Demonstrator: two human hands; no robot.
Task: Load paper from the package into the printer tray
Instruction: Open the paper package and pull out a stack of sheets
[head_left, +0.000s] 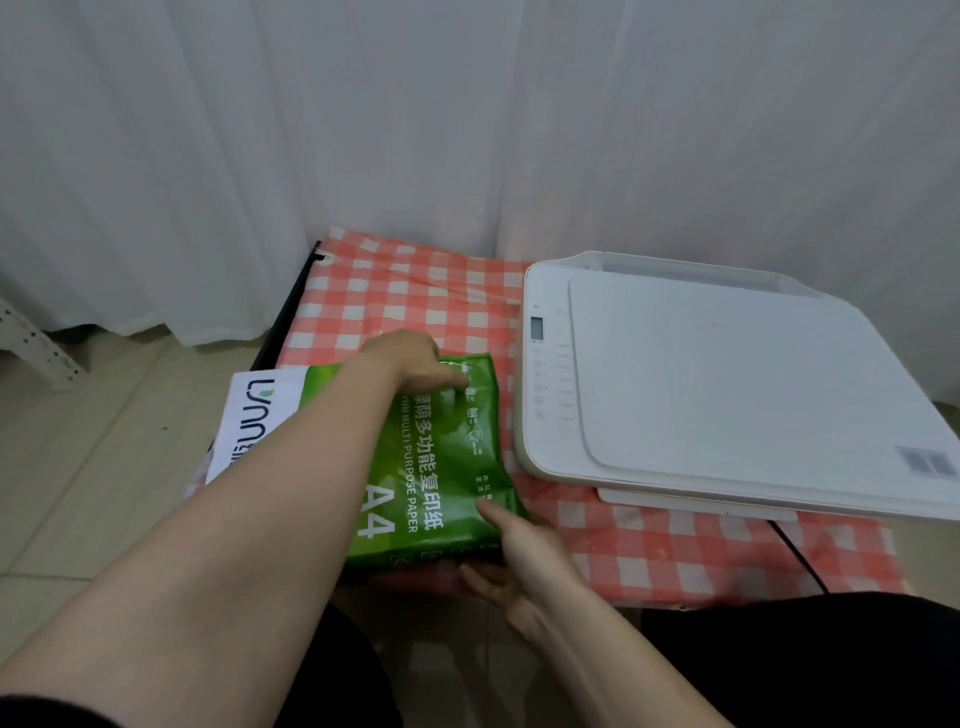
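Package (436, 462) of paper lies between your hands on the checked cloth (675, 551): left hand (415, 364) presses its far end, right hand (519, 561) cups its near corner. Printer (727, 384) beside your right. Steady it, then open one end cleanly.

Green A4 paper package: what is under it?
The green A4 paper package lies on a red-and-white checked cloth. The right hand grips its near corner; the left hand presses its far end. Anything directly beneath is hidden.
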